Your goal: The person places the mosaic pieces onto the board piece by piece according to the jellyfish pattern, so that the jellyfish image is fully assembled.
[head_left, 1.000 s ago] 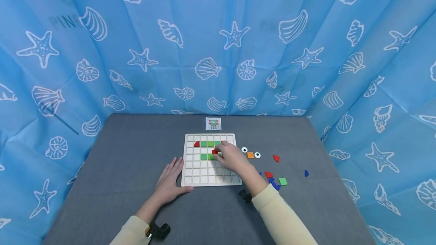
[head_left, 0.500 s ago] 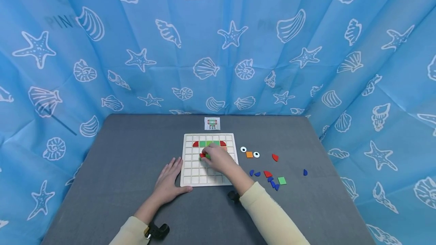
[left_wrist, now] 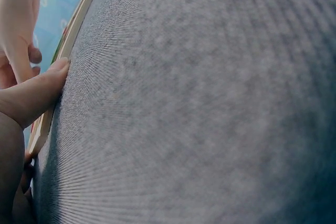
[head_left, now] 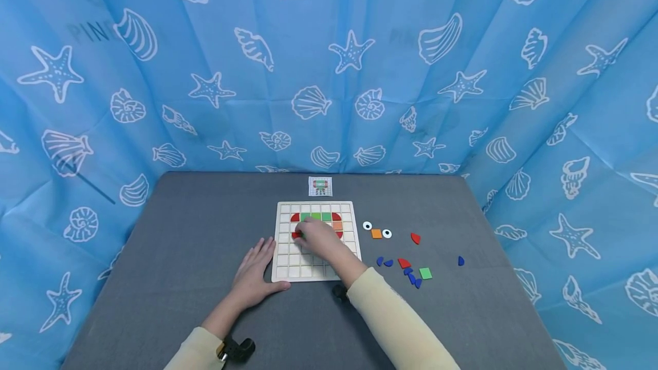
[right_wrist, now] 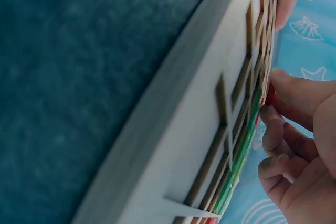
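My right hand [head_left: 320, 238] reaches over the white gridded board [head_left: 288, 272] and pinches a red quarter-circle tile [head_left: 296, 234] at a cell on the left side. In the right wrist view, thumb and index finger hold that red tile right at the grid, beside a row of green tiles [right_wrist: 239, 158]. My left hand [head_left: 253, 278] rests at the board's left edge with fingers straight, its thumb along the front corner. A row of green tiles [head_left: 316, 216] between two red quarter-circles lies in the upper cells. An orange tile [head_left: 337, 225] sits at the right. The right hand covers part of the lower row.
Right of the board lie two white eye discs [head_left: 387, 233], an orange square [head_left: 377, 233], red quarter-circles [head_left: 404, 263], several blue half-circles [head_left: 380, 260] and a green square [head_left: 425, 273]. A small pattern card [head_left: 320, 186] lies behind the board. A blue shell-print curtain [head_left: 319, 130] surrounds the table.
My right hand has moved left across the board with the red tile, from the middle cells to the left side. Tiles at the right came into sight. My left hand has stayed put.
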The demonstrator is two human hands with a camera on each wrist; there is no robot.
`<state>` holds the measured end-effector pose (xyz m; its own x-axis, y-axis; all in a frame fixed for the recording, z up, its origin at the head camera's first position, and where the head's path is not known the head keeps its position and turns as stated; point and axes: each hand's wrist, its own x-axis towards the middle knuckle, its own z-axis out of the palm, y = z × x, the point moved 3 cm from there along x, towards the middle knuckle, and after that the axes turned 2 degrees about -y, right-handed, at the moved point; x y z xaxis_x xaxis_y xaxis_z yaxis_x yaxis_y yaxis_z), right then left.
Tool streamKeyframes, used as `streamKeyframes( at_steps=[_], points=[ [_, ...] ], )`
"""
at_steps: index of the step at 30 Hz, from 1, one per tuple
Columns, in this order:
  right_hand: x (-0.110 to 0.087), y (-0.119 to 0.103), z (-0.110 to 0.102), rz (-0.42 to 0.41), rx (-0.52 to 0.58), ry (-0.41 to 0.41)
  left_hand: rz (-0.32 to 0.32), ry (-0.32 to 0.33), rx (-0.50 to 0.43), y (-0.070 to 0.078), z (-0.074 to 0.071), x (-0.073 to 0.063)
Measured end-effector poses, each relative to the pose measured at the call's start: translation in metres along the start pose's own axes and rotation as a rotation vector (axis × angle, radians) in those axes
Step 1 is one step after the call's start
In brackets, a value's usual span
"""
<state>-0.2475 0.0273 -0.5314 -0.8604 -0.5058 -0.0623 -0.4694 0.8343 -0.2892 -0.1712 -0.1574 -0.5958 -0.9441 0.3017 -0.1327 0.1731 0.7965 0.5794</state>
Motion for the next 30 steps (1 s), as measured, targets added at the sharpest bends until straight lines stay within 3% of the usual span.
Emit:
streamKeyframes(
  at_steps=[15,21,30],
  points=[
    [0.012,-0.003,0.009,-0.027,-0.079,0.004,0.012,0.017,-0.002,0.0,0.0,-0.001],
    [0.004,0.001,-0.004,0.023,-0.035,-0.011,-0.001,0.004,0.003,0.0,0.001,0.0],
    [-0.018,0.013,-0.031,-0.012,0.015,0.1,-0.003,0.008,0.012,0.0,0.001,0.0]
  ],
)
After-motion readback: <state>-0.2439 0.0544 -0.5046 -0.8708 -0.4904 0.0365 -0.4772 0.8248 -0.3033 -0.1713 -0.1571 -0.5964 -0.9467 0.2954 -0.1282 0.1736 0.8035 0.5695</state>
